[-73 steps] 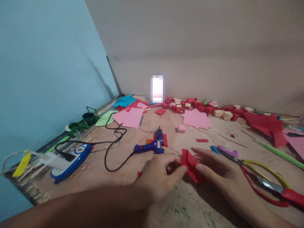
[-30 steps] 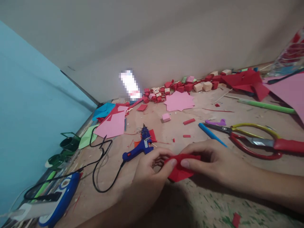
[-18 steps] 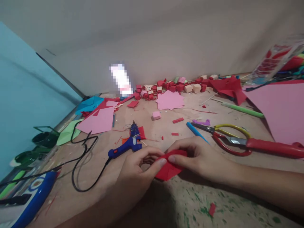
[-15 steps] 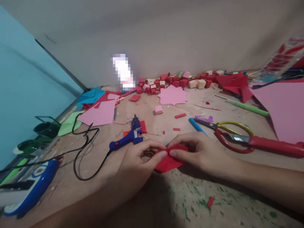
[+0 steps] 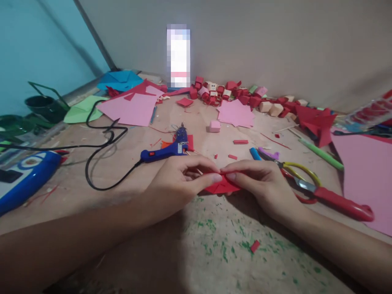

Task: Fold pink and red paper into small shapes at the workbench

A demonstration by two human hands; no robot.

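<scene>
A folded piece of red paper (image 5: 223,185) is held just above the table near the middle of the view. My left hand (image 5: 186,177) pinches its left part between thumb and fingers. On the right part, my right hand (image 5: 259,179) has the same kind of pinch, and the two thumbs lie close together on the paper. Fingertips show beneath the paper's lower edge. A blue glue gun (image 5: 165,152) rests just beyond my left hand. Beside my right hand lie scissors (image 5: 301,173) with yellow and red handles, partly hidden by that hand, and a red-handled tool (image 5: 343,203).
Small paper cubes (image 5: 245,98) are heaped along the wall beside a lit, blurred screen (image 5: 179,57). Pink sheets (image 5: 131,108) lie left and right. A black cord (image 5: 88,163) loops at left, near a blue-and-white object (image 5: 33,175) and a dark green basket (image 5: 44,106).
The view has turned and tilted, so the table's contents sit differently in it. Both hands still pinch the red paper, whose near part now looks more foreshortened.
</scene>
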